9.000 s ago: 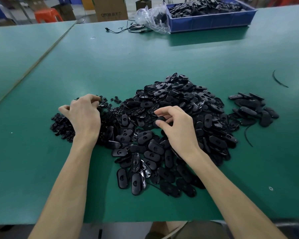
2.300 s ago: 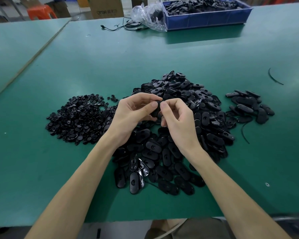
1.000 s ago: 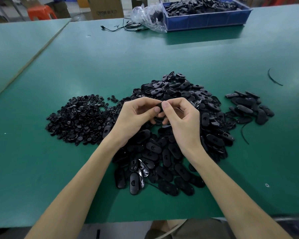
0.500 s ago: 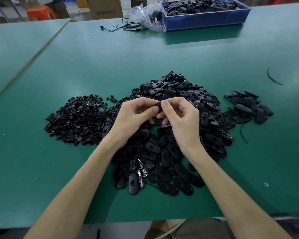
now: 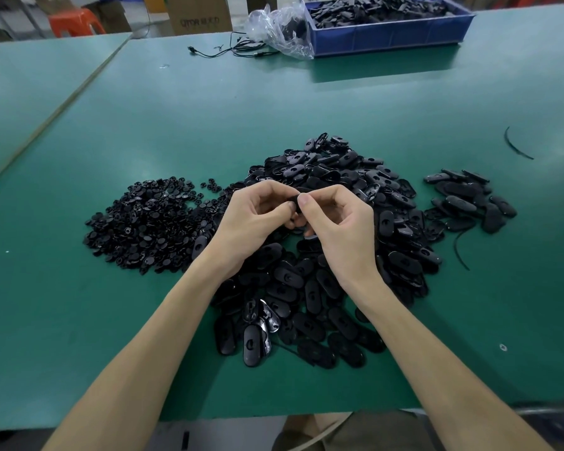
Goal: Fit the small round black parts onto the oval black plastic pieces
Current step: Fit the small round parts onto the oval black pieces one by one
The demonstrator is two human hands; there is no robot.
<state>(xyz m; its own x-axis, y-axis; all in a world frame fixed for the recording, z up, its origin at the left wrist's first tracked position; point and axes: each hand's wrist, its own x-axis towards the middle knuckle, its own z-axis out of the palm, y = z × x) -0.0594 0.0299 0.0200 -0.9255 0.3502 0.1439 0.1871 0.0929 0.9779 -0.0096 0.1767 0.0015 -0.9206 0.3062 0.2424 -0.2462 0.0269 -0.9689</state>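
Right now the left hand (image 5: 253, 221) and right hand (image 5: 344, 227) are both pinching one oval piece (image 5: 295, 199) between thumbs and curled fingers, over the heap (image 5: 306, 288) toward the front edge of the table (image 5: 306, 102). The round part is not showing; pressing squarely should seat it.

Bright even overhead light, soft shadows, wide-angle edge warp
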